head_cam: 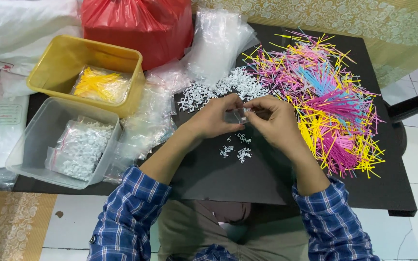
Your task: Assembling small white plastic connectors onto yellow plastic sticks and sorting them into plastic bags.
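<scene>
Small clear plastic bag, pinched between both hands above the middle of the black table. From the head camera, the left hand grips its left edge with thumb and fingertips pressed together, and the right hand pinches its right edge; whether a white clip sits between the right fingers is hard to tell.

At 6 o'clock from the hands lie about four small clusters of white clips. One larger heap of white clips sits at 11 o'clock. One spread pile of coloured plastic sticks, pink, yellow and blue, lies at 3 o'clock.

At 9 to 10 o'clock stand two tubs: one yellow tub holding a bag of yellow sticks, and one clear tub holding bagged white clips. One red bag stands at 11 o'clock, beyond a stack of clear bags.
</scene>
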